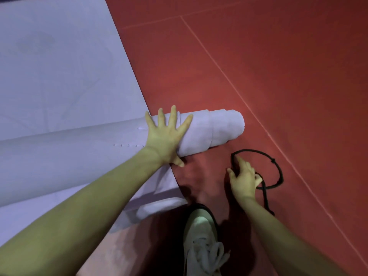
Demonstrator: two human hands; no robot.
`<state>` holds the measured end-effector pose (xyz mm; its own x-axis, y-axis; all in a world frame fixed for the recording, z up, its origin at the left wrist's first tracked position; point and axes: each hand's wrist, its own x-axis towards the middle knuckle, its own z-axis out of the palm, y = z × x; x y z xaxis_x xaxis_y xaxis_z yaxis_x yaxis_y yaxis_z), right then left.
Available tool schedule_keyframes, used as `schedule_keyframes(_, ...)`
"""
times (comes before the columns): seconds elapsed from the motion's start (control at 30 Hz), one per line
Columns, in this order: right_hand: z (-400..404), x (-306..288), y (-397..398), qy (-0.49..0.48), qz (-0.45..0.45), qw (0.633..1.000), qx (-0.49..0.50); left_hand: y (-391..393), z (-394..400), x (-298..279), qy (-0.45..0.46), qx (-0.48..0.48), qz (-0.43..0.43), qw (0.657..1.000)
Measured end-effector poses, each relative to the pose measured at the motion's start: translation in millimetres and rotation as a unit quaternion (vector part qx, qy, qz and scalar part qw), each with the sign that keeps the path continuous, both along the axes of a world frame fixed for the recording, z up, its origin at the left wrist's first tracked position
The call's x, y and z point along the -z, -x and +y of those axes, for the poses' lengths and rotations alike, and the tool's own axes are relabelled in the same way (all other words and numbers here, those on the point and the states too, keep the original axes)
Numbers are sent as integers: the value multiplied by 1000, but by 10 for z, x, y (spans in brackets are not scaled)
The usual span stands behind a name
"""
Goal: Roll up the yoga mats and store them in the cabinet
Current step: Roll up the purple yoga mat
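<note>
Covering the far left, the lilac yoga mat [59,72] is smooth, soft foam, only partly rolled on the matte red floor [278,76]. The left hand [166,136] presses flat, fingers spread, on the uneven, telescoped roll; lifting it could let that spring open. The right hand [244,179] pinches a thin black cord [278,168] nearby.
</note>
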<state>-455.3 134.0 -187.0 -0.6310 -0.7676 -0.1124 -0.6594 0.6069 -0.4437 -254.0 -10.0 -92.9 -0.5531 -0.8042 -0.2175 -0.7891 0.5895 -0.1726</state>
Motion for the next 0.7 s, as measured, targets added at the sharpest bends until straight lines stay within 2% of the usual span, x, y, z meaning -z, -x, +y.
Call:
schedule_keyframes(0.1, -26, 37, 62, -16, -34, 998, 51, -8, -25, 14, 14, 15, 3, 1000)
schedule_keyframes(0.23, -60, -9, 122, 3, -32, 998, 56, -37, 16, 56, 33, 22, 24, 999)
schedule_keyframes(0.4, -185, -253, 62, 153, -129, 979, 42, -162, 36, -1, 85, 35, 98, 991)
schedule_keyframes(0.53, -333, -685, -6, 233, -166, 958, 35, -286, 82, -299, 107, 25, 129, 985)
schedule_keyframes(0.7, -536, -1441, -132, 327, -284, 901, -9, -491, 83, -917, 153, -3, 195, 969)
